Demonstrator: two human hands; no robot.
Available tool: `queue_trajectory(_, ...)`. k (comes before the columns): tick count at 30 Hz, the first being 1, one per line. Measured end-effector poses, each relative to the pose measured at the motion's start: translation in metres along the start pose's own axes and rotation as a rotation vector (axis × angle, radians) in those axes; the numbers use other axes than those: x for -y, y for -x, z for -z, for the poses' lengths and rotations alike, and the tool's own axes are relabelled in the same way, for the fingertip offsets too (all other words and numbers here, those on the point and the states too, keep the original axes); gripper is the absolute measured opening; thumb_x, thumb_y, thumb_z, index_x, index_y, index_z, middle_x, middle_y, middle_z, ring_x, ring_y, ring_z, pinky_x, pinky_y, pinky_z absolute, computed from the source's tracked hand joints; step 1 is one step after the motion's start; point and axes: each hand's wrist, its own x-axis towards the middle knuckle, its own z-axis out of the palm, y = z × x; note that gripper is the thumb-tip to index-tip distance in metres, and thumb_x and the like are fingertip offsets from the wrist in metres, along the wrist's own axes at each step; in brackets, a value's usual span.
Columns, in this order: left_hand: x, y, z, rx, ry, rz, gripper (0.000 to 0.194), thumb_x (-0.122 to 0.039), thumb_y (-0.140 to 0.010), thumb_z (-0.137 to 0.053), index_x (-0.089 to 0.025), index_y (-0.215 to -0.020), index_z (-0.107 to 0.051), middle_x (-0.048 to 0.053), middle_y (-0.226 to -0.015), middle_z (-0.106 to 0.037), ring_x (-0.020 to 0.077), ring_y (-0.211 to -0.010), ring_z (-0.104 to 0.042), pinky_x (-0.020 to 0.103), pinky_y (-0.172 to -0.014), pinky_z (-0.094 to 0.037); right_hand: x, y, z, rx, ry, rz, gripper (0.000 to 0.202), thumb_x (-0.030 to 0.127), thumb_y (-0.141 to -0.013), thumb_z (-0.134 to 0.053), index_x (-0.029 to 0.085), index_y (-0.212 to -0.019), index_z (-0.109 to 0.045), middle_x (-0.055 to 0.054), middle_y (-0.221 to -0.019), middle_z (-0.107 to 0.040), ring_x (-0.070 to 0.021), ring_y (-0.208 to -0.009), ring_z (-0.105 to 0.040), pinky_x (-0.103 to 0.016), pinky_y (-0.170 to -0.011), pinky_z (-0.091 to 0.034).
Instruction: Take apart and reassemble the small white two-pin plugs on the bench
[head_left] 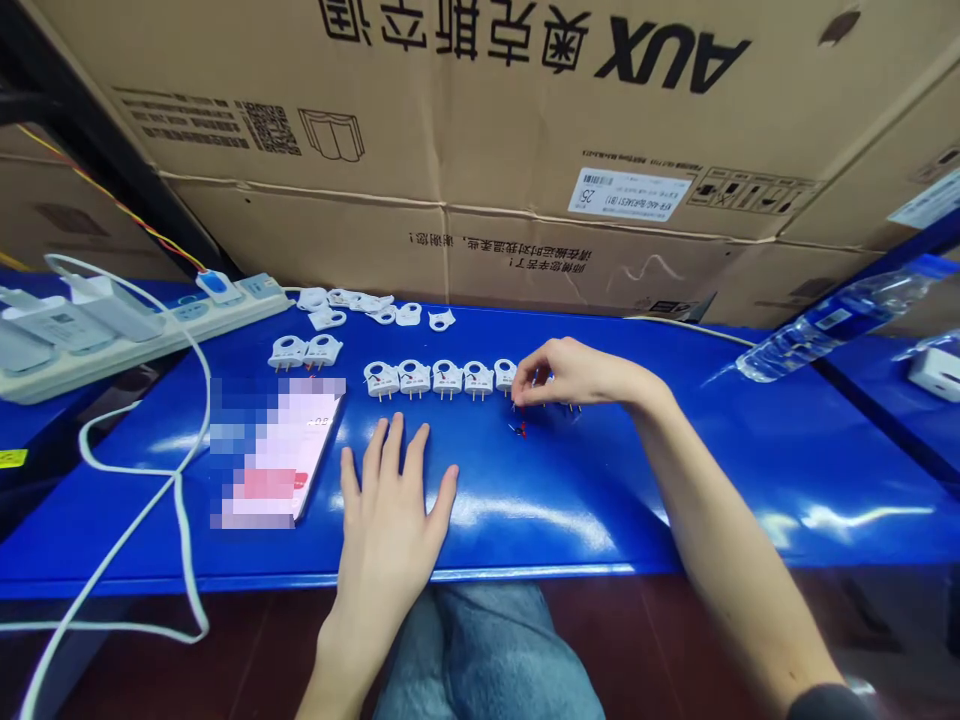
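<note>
My left hand [390,500] lies flat on the blue table with its fingers spread and nothing in it. The right hand [547,375] reaches in over the row of white two-pin plugs, thumb and fingertips pinched together. What the pinch holds is hidden or too small to make out. Just below those fingertips shows a small bit of red and black wire [520,430]. Each plug [448,378] in the row has a ring-shaped top and pins towards me. One plug [505,374] is right beside the right fingertips; that hand partly covers the row's right end.
Two more plugs [322,350] sit to the left, with loose white ring-shaped parts [409,314] behind. A phone [319,440] lies left of my left hand. Power strip [180,320], white cable [180,500], water bottle [832,320] and large cardboard box [480,130] surround the work area.
</note>
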Motion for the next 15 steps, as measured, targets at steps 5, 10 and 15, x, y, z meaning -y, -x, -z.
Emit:
queue_trajectory(5,-0.001,-0.001,0.001,0.0,0.003,0.0,0.059,-0.05,-0.107,-0.036,-0.012,-0.149,-0.055,0.021,-0.162,-0.048,0.0385,-0.156,-0.038,0.069,-0.126,-0.025,0.004,-0.013,-0.01,-0.139,-0.023,0.019,0.014,0.029,-0.091,-0.072,0.021,-0.092,-0.084,0.0,-0.091,-0.082,-0.0149,-0.083,-0.072,-0.023,-0.075,-0.047)
queue_trajectory(10,-0.001,-0.001,0.002,0.002,-0.001,0.0,0.059,-0.049,-0.107,-0.036,-0.012,-0.148,-0.055,0.022,-0.162,-0.048,0.0387,-0.156,-0.037,0.069,-0.126,-0.025,0.015,-0.043,-0.032,-0.387,0.123,-0.049,0.014,0.029,-0.093,-0.07,0.025,-0.099,-0.083,0.0,-0.099,-0.082,-0.0165,-0.089,-0.072,-0.025,-0.076,-0.046)
queue_trajectory(15,-0.001,0.0,0.001,0.001,0.003,0.0,0.058,-0.049,-0.107,-0.037,-0.013,-0.149,-0.055,0.021,-0.162,-0.048,0.0384,-0.156,-0.038,0.068,-0.126,-0.025,0.022,-0.057,-0.039,-0.337,0.231,-0.068,0.013,0.028,-0.091,-0.07,0.026,-0.095,-0.082,-0.001,-0.098,-0.082,-0.0172,-0.086,-0.071,-0.025,-0.071,-0.044)
